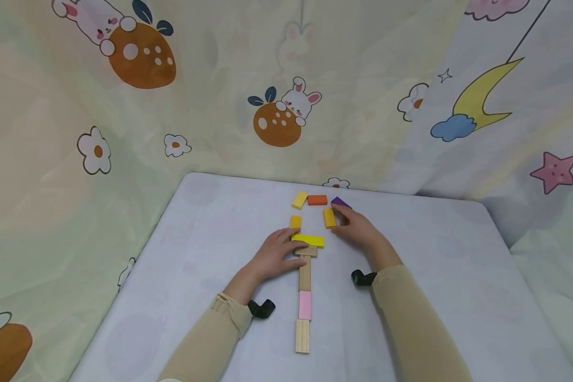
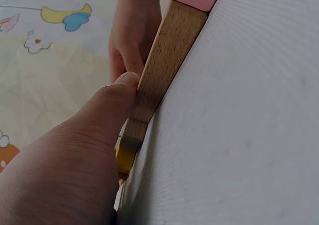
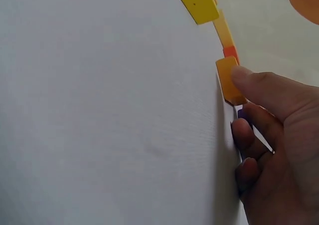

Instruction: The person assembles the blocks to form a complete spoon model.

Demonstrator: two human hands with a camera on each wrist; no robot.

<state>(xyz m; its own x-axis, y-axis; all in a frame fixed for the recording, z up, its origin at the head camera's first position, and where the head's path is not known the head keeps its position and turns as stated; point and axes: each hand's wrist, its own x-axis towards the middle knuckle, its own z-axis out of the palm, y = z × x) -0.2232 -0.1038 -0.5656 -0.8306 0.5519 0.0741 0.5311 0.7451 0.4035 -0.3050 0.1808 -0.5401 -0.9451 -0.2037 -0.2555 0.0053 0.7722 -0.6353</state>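
Note:
Toy blocks lie flat in a figure-like layout. My right hand (image 1: 360, 231) pinches an orange-yellow block (image 1: 329, 218) at the layout's right side; in the right wrist view, the thumb presses on this block (image 3: 229, 79). A purple triangular block (image 1: 341, 202) lies just beyond those fingers. My left hand (image 1: 276, 254) rests over the layout's middle with fingers fairly straight. Its fingertips touch or hover by a yellow-orange block (image 1: 296, 221), a long yellow block (image 1: 317, 242) and a short wooden block (image 1: 311, 252). The thumb lies against a long wooden block (image 2: 172, 50).
Below the hands, a pink block (image 1: 305, 305) and a grooved wooden block (image 1: 302, 336) continue the column. A pale yellow block (image 1: 299, 200) and a red-orange block (image 1: 317, 200) lie at the top. The white table (image 1: 172, 254) meets a printed cloth backdrop behind.

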